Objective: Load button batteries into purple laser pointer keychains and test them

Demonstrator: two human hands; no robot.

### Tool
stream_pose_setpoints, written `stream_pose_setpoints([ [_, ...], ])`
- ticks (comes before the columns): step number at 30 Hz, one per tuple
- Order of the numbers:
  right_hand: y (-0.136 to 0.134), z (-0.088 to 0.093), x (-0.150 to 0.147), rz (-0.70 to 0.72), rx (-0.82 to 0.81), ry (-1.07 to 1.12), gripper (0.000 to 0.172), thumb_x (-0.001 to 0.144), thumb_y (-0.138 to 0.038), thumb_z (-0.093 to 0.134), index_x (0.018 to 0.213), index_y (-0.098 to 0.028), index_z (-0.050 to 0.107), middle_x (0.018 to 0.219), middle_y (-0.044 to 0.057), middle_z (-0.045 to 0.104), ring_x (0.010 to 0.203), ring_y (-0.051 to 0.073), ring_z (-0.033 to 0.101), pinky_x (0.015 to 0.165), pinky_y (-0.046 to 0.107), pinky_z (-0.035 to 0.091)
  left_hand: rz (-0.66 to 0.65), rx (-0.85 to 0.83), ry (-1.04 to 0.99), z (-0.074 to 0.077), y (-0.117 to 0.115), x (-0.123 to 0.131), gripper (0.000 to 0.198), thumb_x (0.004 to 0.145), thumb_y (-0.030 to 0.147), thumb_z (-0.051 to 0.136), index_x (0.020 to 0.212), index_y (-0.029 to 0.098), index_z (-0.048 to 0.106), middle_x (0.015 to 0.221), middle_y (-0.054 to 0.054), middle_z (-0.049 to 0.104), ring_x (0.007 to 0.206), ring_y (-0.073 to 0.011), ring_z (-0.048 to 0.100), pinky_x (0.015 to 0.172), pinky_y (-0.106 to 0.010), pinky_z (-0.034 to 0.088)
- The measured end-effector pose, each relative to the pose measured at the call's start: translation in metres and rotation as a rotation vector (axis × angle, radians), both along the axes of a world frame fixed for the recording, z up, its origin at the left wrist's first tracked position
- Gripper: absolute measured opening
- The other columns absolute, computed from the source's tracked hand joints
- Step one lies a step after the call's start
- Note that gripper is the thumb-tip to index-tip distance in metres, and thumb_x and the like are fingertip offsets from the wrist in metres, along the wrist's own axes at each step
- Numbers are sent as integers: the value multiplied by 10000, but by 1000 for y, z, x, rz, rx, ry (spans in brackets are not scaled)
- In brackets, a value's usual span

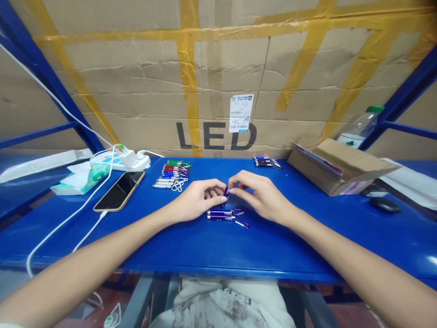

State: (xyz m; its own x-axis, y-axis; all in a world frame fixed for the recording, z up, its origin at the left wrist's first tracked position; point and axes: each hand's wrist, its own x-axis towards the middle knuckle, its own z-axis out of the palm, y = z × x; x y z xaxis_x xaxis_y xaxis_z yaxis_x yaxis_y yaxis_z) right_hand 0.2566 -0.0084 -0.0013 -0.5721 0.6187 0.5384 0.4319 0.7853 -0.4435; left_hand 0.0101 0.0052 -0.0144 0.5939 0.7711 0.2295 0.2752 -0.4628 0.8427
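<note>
Both hands meet over the middle of the blue table around a small purple keychain flashlight. My left hand is closed on its lower part, thumb in front. The fingertips of my right hand pinch its upper end. Just below the hands, two purple keychain flashlights lie side by side with their carabiner clips to the right. Beyond my left hand, a row of green, red, blue and silver flashlights with clips lies on the table. Another small group of blue and black flashlights lies at the back.
A phone on a white cable, a tissue pack and a power strip are at left. An open cardboard box, a black mouse-like object and a plastic bottle are at right. A large carton backs the blue table.
</note>
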Motion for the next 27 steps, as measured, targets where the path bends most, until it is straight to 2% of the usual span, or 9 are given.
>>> stream_pose_setpoints([
  [6,0,0,-2,-22,-8,40,93,1094,-295,580,1070,-235,647,1037,37,714,886,189,641,833,312,500,29,49,40,3,0,0,287,974,395,735,1156,173,736,959,-38,724,824,-157,630,764,-292,524],
  [10,5,1,3,-195,16,141,92,1096,-290,545,1111,-240,621,1047,50,721,891,206,667,825,332,518,87,104,46,5,3,-2,310,979,388,720,1210,183,735,1048,-61,753,880,-176,650,777,-305,524],
  [13,17,-1,17,-398,130,-7,174,1088,-240,480,1136,-232,647,1101,99,716,1006,275,672,907,406,513,140,150,55,3,6,-4,302,989,392,704,1222,202,728,1071,-57,760,895,-180,658,773,-305,518],
  [16,32,-9,33,-493,153,-214,307,1066,-197,436,1228,-202,697,1184,165,682,1110,350,639,949,489,515,165,185,62,2,10,-6,285,996,377,689,1225,208,710,1063,-50,764,878,-175,663,766,-302,522],
  [21,43,-24,40,-403,134,-401,353,1062,-186,466,1302,-205,724,1197,157,696,1053,324,620,949,487,505,167,159,13,4,10,-5,335,997,342,681,1303,208,656,1037,-54,764,854,-172,698,775,-305,548],
  [27,40,-25,34,-385,138,-462,294,1067,-174,478,1245,-187,712,1144,151,715,1031,310,626,912,455,487,142,147,6,6,8,-5,382,1011,305,657,1386,235,628,1062,-52,760,901,-176,717,800,-303,548],
])
